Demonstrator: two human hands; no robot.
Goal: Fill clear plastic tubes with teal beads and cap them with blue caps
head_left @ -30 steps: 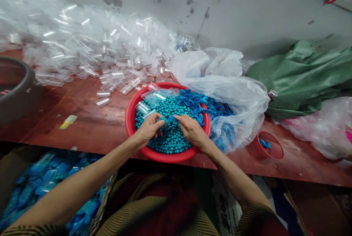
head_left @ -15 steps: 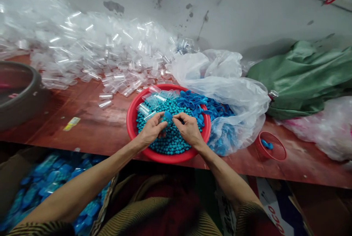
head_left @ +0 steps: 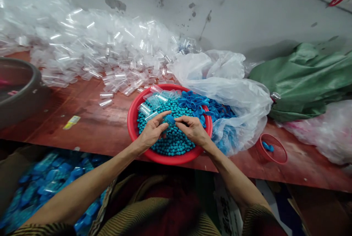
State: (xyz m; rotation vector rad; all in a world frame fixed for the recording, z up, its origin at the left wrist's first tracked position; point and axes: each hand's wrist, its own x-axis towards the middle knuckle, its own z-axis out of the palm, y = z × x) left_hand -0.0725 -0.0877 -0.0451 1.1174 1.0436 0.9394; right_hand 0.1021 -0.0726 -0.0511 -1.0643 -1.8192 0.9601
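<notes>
Over a red basin (head_left: 176, 159) of turquoise beads (head_left: 176, 145), my left hand (head_left: 152, 132) is closed round a small clear tube (head_left: 166, 120). Turquoise shows through the tube's side, and a blue cap (head_left: 171, 119) sits at its right end. My right hand (head_left: 193, 129) has thumb and forefinger pinched at the cap's right edge; its other fingers are curled. Several clear tubes (head_left: 156, 100) lie on the beads at the back left of the basin. Blue caps with spoon-like tabs (head_left: 192, 100) lie at the back right.
Clear tubes (head_left: 110, 52) are heaped along the wall. A plastic bag (head_left: 236, 89) of blue caps adjoins the basin. A grey tub (head_left: 24, 93) stands left, a small red basket (head_left: 272, 149) right. Below the table edge, left, are filled blue-capped tubes (head_left: 52, 177).
My right hand has shifted slightly right and down. The cap has tilted towards the right, and my left forefinger now stretches out above it. The view has moved a little.
</notes>
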